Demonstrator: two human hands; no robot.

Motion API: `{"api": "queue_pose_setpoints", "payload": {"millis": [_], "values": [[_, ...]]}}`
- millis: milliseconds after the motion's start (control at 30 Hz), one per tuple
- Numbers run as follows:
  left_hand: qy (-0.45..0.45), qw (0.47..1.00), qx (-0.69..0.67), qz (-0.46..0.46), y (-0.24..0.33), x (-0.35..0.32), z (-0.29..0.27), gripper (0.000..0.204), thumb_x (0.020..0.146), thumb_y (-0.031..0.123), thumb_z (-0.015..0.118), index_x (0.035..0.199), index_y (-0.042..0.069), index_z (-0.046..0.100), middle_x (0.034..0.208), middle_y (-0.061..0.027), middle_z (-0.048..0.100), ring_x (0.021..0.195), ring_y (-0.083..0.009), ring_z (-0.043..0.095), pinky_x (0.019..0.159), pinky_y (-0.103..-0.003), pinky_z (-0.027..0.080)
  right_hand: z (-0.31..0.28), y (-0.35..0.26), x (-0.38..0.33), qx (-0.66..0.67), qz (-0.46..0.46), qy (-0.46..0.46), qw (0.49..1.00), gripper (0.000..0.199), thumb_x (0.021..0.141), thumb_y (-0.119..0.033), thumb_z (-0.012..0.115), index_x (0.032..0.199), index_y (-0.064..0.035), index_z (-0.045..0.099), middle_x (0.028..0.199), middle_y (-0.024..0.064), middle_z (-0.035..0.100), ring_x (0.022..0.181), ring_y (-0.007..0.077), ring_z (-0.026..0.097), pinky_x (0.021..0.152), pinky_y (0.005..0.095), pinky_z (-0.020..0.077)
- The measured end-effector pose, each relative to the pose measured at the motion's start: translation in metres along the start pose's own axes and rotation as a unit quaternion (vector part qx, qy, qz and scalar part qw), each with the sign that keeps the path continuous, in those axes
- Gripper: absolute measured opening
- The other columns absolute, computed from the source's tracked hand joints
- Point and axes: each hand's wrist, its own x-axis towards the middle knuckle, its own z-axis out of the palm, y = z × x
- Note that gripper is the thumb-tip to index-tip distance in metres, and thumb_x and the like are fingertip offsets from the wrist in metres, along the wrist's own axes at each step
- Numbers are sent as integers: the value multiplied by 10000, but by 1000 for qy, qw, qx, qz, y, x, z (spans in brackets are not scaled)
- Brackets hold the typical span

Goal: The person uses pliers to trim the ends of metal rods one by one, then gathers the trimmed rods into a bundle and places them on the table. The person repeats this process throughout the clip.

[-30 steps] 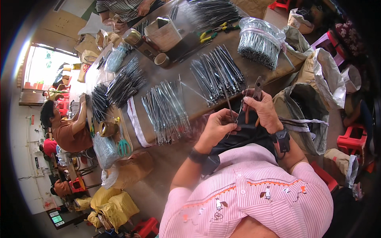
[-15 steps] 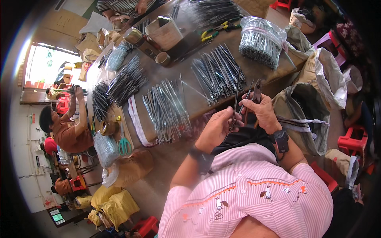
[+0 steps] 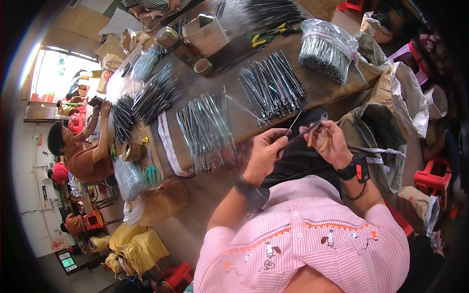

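Note:
My left hand (image 3: 266, 149) pinches a thin dark metal rod (image 3: 294, 122) close above my lap. My right hand (image 3: 331, 141) grips brown-handled pliers (image 3: 316, 137) whose jaws point left toward that rod. Both hands hover just in front of the near edge of a long brown work table (image 3: 322, 90). On the table ahead of them lie a pile of dark metal rods (image 3: 271, 88) and a second pile of silvery rods (image 3: 205, 129). A black band sits on each wrist.
A clear bag of rods (image 3: 325, 49) stands at the table's right end, with green-handled pliers (image 3: 266, 36), a box (image 3: 205, 34) and tape rolls (image 3: 129, 151) farther along. Open sacks (image 3: 391, 97) stand to my right. Another person (image 3: 80, 151) works at the left end.
My hands have lowered slightly and the pliers have tilted from upright to nearly level, jaws toward the rod. The person at the left has raised both hands.

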Motion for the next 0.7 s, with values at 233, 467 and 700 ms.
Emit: {"api": "queue_pose_setpoints", "payload": {"millis": [233,467,700], "values": [[60,949,250,182,9,-1,13,217,900,-6,611,1100,12,690,901,-7,642,704,-64,565,608,-204,456,-20,-6,-17,-220,87,-172,956,392,863,-37,476,1255,-27,475,1173,254,608,933,381,677,599,403,593],[72,926,300,218,14,-4,18,247,872,-63,602,1102,-20,683,939,-69,636,889,-138,609,845,-256,470,4,-3,-20,-703,-157,-148,677,544,732,-27,516,1274,3,484,1101,175,580,987,316,596,903,388,483],[84,938,274,197,7,-4,18,222,876,-47,604,1081,-24,685,951,-64,648,886,-125,609,826,-251,475,8,-13,-19,-793,-295,-105,523,289,720,-51,529,996,-12,608,767,204,586,691,392,577,653,407,483]]}}
